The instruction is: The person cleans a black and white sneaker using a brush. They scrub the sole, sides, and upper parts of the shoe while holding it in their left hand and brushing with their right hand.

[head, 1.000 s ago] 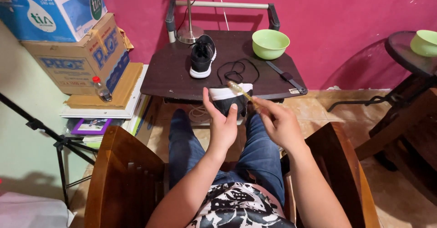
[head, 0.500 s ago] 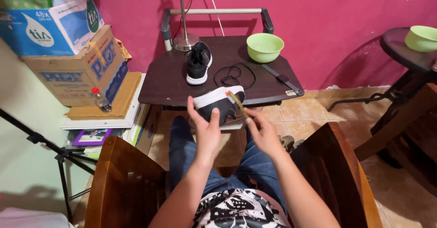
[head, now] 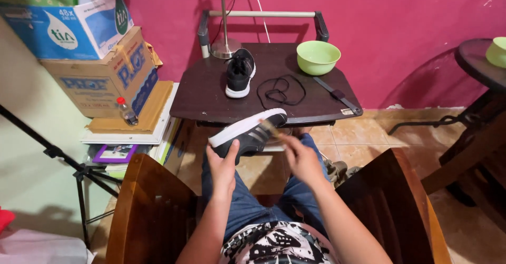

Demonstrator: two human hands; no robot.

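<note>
My left hand (head: pixel 224 165) has a closed grip on the black white-soled sneaker (head: pixel 246 133), lying sideways, toe pointing right. My right hand (head: pixel 301 157) pinches a blurred brush (head: pixel 268 128) against it.

Pkgs all at far left by the wall. Top: blue carton (head: pixel 68 24), rectangular, w/ white panel, white drop shape and a round green mark on its end face. Under it: brown cardboard box (head: pixel 103 77) w/ blue lettering on two sides, sat on flat brown cardboard sheets (head: pixel 139 111), which rest on a white board. Small clear bottle (head: pixel 126 111), red cap, stands just beside box's lower front corner. Below, near the floor: a flat item w/ purple border (head: pixel 115 153). No screens or signs.
</note>
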